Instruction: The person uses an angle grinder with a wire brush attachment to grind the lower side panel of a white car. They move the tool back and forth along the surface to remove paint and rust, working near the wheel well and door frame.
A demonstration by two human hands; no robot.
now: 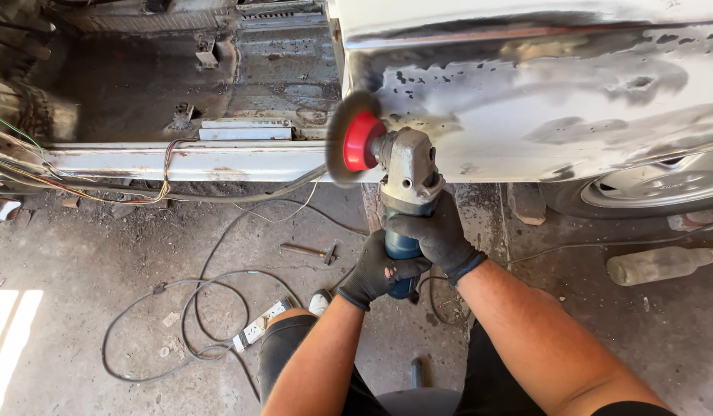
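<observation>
Right down at the near edge, two bare forearms come up out of dark shorts, both hands in black gloves. The left hand [378, 273] is clenched around the blue rear body of the angle grinder [403, 192], low on the grip. The right hand [436, 231] wraps the same tool just above it, fingers closed over the top where blue meets grey metal. So both hands are gripping the one machine, touching each other on its handle.

The grinder points up and away, its grey gear head leading to a red hub and a round wire wheel [347, 139]. That wheel sits at the front edge of the car panel [541, 100], a bare, patchy, sanded-looking sheet; whether it actually touches the metal, I cannot tell.

On the concrete floor [79, 254] to the left, a grey cable [179, 323] loops around to a white power strip [258, 322] beside the knee. A small hammer [310, 251] lies a little further out. Off right, a dusty bottle [661, 264] rests on its side near the wheel and tyre [657, 189].

Farthest back, the pale door sill [187, 160] runs across, loose coloured wires [33, 173] trailing over it, with the stripped, rusty cabin floor beyond.
</observation>
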